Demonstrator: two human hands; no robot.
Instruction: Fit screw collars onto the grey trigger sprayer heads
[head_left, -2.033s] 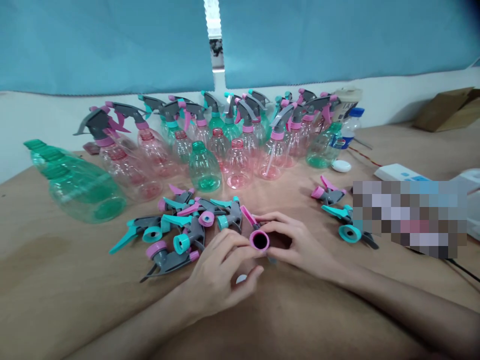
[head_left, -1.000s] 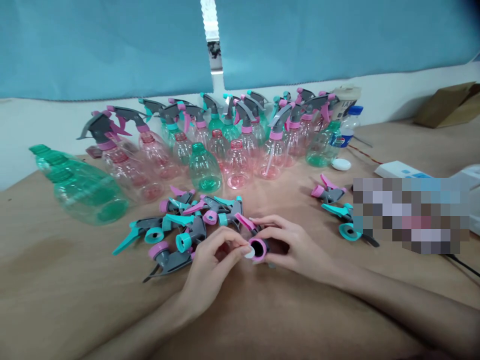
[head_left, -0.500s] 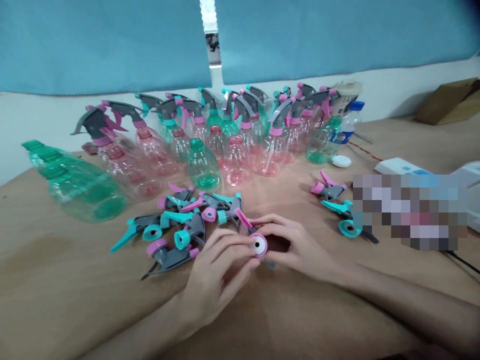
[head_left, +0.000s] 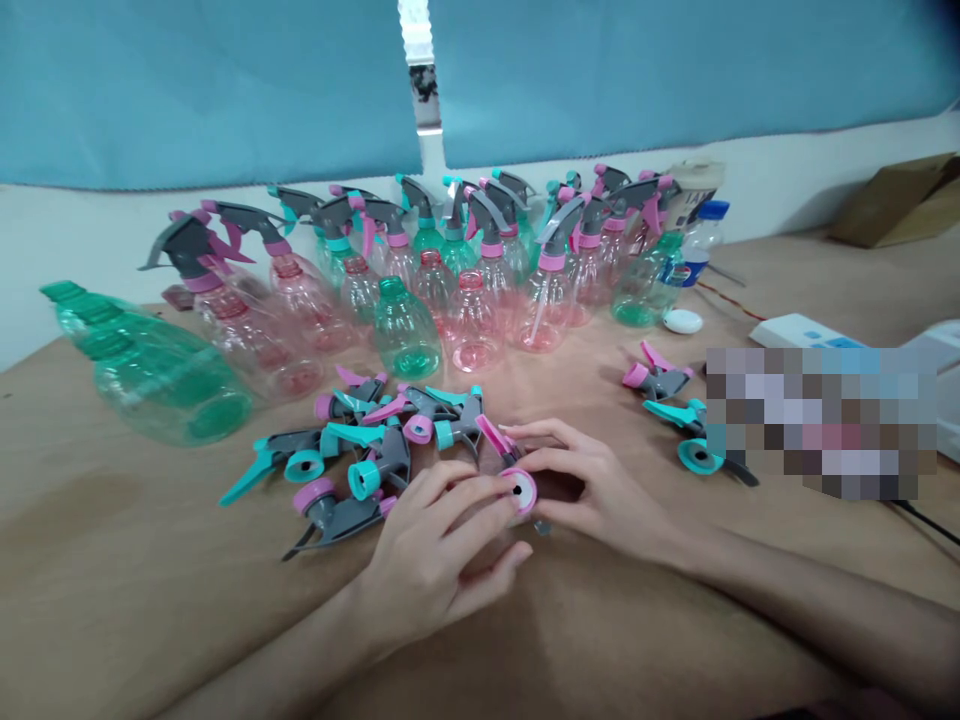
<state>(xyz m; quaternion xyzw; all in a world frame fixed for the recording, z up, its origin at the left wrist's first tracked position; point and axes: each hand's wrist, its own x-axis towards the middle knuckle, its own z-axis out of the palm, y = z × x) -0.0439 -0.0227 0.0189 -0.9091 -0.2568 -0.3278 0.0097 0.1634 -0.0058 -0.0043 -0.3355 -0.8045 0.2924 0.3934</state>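
Note:
My right hand [head_left: 592, 485] is closed around a spray trigger head [head_left: 526, 493] with a grey body, a pink lever and a pink collar. The collar opening faces me and shows a white disc with a dark hole. At the collar, fingertips of my left hand [head_left: 442, 540] touch the white disc, while its thumb is stretched away below. Left of my hands lies a loose pile of trigger heads [head_left: 386, 460] with teal or pink collars and levers. Part of the held trigger head is hidden behind my right fingers.
Behind the pile stand several open bottles [head_left: 407, 335] in green and pink, among bottles with trigger heads fitted [head_left: 551, 300]. Green bottles [head_left: 161, 385] lean at the left. More trigger heads [head_left: 664, 380] lie at right, beside a blurred-out patch [head_left: 825, 420]. A cardboard box [head_left: 896, 200] stands far right.
My left thumb has moved away from the pink collar and down, opening a gap to the fingers. My left fingertips stay at the disc, and the right hand has barely moved.

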